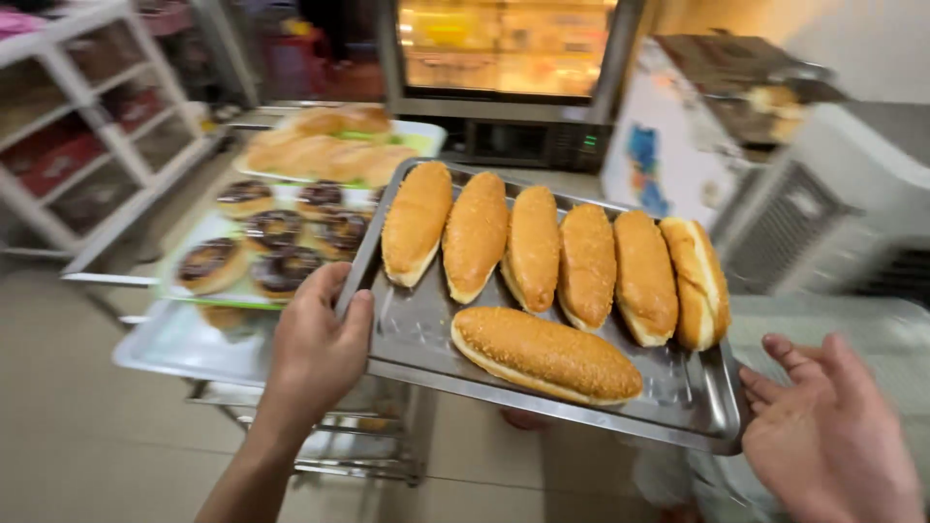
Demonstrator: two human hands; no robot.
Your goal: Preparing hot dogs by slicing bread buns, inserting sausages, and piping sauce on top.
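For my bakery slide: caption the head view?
Two hands carry a steel tray of seven long buns.

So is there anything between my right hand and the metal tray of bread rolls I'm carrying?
Nothing visible. The left hand already grips the metal tray at its left edge, and the right hand sits open right at the tray's right corner, with no object in the gap. The bread rolls lie further in on the tray.

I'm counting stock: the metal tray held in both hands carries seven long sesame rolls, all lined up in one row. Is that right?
Not quite. The head view shows the metal tray with seven rolls, but only six stand in a row; the seventh roll lies crosswise in front. The left hand grips one edge, the right hand the other.
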